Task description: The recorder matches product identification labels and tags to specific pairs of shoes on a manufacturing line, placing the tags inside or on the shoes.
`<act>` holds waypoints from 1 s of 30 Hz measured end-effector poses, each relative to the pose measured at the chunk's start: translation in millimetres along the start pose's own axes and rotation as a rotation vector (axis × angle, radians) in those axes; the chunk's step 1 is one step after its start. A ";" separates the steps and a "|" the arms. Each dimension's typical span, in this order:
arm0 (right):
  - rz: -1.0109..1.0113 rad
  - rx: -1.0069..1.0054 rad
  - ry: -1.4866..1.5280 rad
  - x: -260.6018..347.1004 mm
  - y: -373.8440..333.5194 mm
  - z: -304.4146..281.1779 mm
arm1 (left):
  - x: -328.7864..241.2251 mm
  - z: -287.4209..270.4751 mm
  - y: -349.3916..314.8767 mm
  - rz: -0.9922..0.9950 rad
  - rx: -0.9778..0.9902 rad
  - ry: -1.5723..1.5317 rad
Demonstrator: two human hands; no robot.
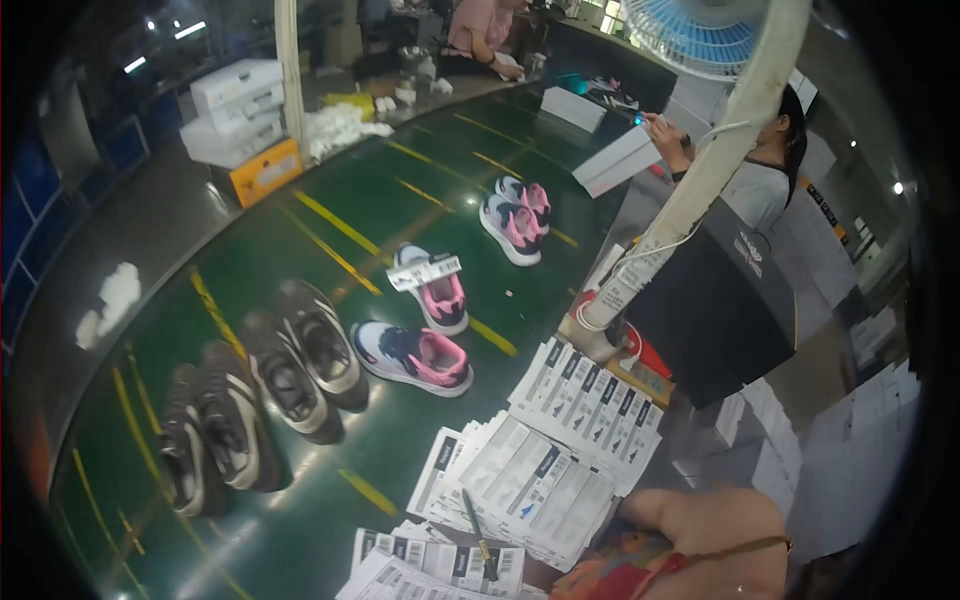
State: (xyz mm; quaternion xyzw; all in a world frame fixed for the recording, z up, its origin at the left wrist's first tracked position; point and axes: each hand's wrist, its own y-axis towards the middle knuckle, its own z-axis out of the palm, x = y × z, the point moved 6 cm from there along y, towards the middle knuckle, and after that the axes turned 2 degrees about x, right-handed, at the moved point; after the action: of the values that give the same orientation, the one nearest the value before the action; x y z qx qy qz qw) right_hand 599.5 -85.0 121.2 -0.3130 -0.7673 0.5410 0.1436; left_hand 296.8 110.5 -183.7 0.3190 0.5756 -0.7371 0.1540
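At the lower right, a bare arm with a thin band, most likely mine, reaches to the edge of the stacked label sheets [550,490]. The hand at its end, my right hand [655,510], is at the right side of the stack; its fingers are hidden, so its grip cannot be told. My left hand is out of view. A slim pen [478,535] lies on the sheets. Beyond them are a white, navy and pink shoe [412,357] and its mate [440,295], which has a white label strip [424,272] lying across it.
Dark brown shoes [235,420] stand in two pairs on the green table [340,420]. Another pink-and-navy pair [515,220] is farther off. A pale post [690,210] rises at the right edge. Beyond it, a co-worker [755,190] handles a white box [618,160].
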 end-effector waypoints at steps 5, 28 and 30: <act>-0.203 -0.098 -0.042 -50.8 175.3 109.7 | 0.9 -4.0 -65.0 -0.055 -0.166 0.112; -2.814 -0.406 0.742 88.8 -309.7 -51.0 | -231.2 -68.3 -320.4 0.322 -1.335 0.554; -2.809 -0.277 0.397 98.0 -314.2 -81.5 | -195.2 -137.8 -308.7 0.114 -1.545 0.593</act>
State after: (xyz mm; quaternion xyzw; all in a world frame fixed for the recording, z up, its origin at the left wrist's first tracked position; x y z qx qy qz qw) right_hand 468.2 -31.0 429.1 0.6142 -0.4489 -0.1784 0.6240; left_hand 300.0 303.1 155.8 0.3335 0.9193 -0.0105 0.2087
